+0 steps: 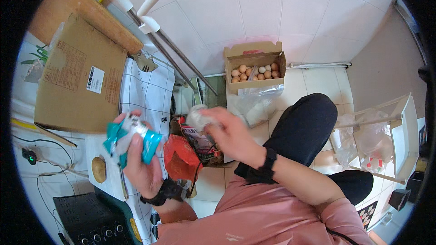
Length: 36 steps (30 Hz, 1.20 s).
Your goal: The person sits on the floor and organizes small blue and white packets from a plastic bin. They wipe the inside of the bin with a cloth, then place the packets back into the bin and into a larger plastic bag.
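Note:
My left hand (143, 163) grips a teal and white plastic packet (151, 143), crumpled at its left end. To its right, my right hand (231, 136) holds a whitish, crumpled thing (199, 119), blurred, perhaps plastic. Below that lie an orange-red plastic bag (180, 154) and a carton holding printed packets (204, 143), partly hidden by my right hand. An open cardboard box (235, 88) of brown eggs (243, 68) stands against the tiled wall, with a clear plastic bag (260, 109) in front of it.
A large cardboard box (78, 75) stands at left on a checked cloth (146, 81). Metal poles with white handles (177, 54) lean near the wall. A potato (99, 169) lies on a white board (114, 183), above a black appliance with knobs (85, 214). A white rack (402, 143) with plastic bags stands right.

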Each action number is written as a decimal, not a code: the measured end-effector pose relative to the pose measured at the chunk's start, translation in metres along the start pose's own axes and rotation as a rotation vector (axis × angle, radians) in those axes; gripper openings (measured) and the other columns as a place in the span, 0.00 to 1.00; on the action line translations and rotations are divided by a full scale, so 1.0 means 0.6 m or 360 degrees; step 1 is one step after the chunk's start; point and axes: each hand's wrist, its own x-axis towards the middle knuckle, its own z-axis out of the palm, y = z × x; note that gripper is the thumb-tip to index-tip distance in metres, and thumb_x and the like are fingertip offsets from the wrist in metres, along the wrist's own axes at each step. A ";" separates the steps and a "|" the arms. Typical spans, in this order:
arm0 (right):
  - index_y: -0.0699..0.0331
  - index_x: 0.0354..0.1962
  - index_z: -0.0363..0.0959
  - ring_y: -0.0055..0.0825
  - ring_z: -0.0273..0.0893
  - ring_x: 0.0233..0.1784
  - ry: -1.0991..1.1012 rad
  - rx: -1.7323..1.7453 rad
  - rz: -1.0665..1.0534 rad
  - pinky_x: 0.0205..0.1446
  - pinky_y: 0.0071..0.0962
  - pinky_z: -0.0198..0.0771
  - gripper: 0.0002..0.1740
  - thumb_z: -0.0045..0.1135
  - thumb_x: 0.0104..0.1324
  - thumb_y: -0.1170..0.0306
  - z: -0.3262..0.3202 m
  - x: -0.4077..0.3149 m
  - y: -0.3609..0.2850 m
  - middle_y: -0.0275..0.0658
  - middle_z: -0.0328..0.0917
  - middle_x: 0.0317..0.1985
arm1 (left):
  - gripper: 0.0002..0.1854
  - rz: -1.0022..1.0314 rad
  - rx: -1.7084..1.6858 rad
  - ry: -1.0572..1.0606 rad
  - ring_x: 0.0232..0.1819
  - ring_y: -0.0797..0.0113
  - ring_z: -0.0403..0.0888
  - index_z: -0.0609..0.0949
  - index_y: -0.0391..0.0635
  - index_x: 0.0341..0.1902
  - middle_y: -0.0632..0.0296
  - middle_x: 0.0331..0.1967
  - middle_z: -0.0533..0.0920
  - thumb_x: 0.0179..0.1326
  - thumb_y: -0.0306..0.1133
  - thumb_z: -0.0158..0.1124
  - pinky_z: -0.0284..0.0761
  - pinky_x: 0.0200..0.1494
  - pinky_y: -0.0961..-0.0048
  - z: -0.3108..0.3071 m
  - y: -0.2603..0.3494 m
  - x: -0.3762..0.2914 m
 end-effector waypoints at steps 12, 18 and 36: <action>0.61 0.58 0.80 0.54 0.78 0.50 0.0006 -0.0359 0.0210 0.54 0.42 0.74 0.21 0.59 0.68 0.69 0.071 -0.006 0.081 0.55 0.78 0.44 | 0.29 0.0190 0.0239 -0.0026 0.54 0.64 0.81 0.71 0.43 0.71 0.50 0.60 0.80 0.67 0.24 0.65 0.82 0.45 0.72 0.042 -0.012 -0.010; 0.63 0.48 0.83 0.58 0.79 0.47 0.0085 -0.0359 0.0122 0.55 0.49 0.75 0.17 0.55 0.63 0.72 0.044 0.011 0.116 0.59 0.81 0.40 | 0.29 0.0296 0.0276 -0.0290 0.54 0.66 0.81 0.68 0.44 0.74 0.54 0.62 0.80 0.71 0.25 0.61 0.78 0.53 0.73 0.069 -0.010 -0.011; 0.62 0.58 0.78 0.16 0.76 0.45 0.2161 0.0204 -0.0329 0.51 0.22 0.73 0.17 0.50 0.78 0.66 -0.554 -0.435 -0.296 0.30 0.82 0.48 | 0.26 -0.0146 0.0040 -0.1645 0.54 0.66 0.79 0.70 0.43 0.71 0.56 0.59 0.79 0.71 0.27 0.61 0.80 0.48 0.73 0.539 -0.114 -0.084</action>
